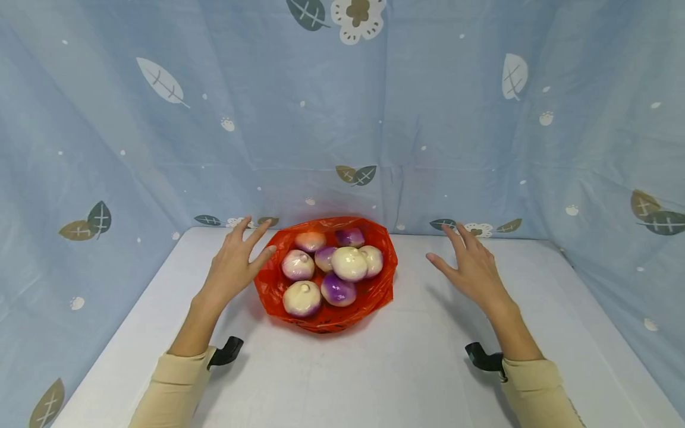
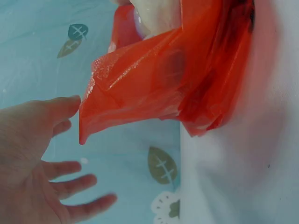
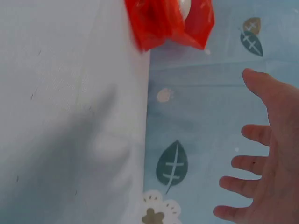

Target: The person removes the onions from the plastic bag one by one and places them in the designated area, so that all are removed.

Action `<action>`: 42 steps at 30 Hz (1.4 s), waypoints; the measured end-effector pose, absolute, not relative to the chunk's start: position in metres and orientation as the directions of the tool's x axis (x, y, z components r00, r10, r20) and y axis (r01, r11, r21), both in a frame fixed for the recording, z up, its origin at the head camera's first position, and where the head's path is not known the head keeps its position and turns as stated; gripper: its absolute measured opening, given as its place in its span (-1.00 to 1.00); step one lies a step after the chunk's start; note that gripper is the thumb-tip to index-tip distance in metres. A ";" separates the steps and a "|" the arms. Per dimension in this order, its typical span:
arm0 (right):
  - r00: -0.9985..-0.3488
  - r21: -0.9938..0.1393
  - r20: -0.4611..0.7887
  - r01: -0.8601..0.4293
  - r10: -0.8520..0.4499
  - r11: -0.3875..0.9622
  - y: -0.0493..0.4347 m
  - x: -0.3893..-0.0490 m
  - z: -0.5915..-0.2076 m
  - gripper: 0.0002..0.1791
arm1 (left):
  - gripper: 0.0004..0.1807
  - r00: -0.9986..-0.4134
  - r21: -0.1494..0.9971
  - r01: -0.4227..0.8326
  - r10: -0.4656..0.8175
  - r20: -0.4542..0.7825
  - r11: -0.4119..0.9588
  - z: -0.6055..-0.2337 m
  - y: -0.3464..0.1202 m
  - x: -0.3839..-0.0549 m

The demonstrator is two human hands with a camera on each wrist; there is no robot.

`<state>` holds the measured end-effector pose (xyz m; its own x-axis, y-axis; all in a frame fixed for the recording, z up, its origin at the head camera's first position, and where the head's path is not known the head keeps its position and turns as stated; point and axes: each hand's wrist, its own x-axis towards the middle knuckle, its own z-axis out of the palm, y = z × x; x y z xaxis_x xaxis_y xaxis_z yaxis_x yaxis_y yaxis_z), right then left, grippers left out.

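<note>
A red plastic bag [image 1: 324, 326], its mouth spread wide, sits on the white table. Several glossy round vegetables lie inside, white and purple like turnips or onions; a white one [image 1: 349, 264] rests on top, and an orange-tinted one [image 1: 310, 241] is at the back. My left hand [image 1: 231, 266] hovers at the bag's left side, fingers spread and holding nothing. In the left wrist view its thumb [image 2: 65, 108] is close to the bag's rim [image 2: 88, 112]; whether they touch I cannot tell. My right hand [image 1: 472, 270] is raised with fingers apart, well to the right of the bag.
The white table [image 1: 342, 380] ends at the back against a blue curtain [image 1: 299, 137] printed with leaves and flowers, which also hangs at both sides. A black wrist mount [image 1: 226, 352] sticks out from the left sleeve, another black mount [image 1: 483, 358] from the right.
</note>
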<state>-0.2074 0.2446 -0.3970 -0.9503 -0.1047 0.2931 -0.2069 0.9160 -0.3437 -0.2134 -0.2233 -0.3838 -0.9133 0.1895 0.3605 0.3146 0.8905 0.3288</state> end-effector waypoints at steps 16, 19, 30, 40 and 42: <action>-0.948 -0.442 0.266 -0.279 -0.173 0.852 0.210 -0.205 -0.382 -0.18 | -0.65 -0.881 0.450 0.412 0.221 0.418 0.792 -0.385 -0.222 -0.217; -0.948 -0.451 0.257 -0.289 -0.188 0.844 0.204 -0.205 -0.381 -0.20 | -0.66 -0.889 0.465 0.401 0.212 0.406 0.790 -0.385 -0.222 -0.216; -0.927 -0.482 0.269 -0.366 -0.263 0.796 0.180 -0.205 -0.388 -0.23 | -0.71 -0.883 0.480 0.410 0.204 0.423 0.776 -0.388 -0.219 -0.217; -0.927 -0.518 0.240 -0.373 -0.287 0.770 0.162 -0.202 -0.390 -0.25 | -0.70 -0.889 0.489 0.400 0.198 0.413 0.775 -0.388 -0.219 -0.218; -0.928 -0.528 0.229 -0.371 -0.293 0.764 0.159 -0.201 -0.390 -0.26 | -0.70 -0.891 0.493 0.398 0.197 0.410 0.774 -0.389 -0.219 -0.218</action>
<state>-0.2010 0.1587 -0.3903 -0.9283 -0.2932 0.2288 -0.3713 0.7636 -0.5282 -0.2180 -0.2186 -0.3886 -0.8908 0.1968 0.4096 0.3977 0.7739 0.4929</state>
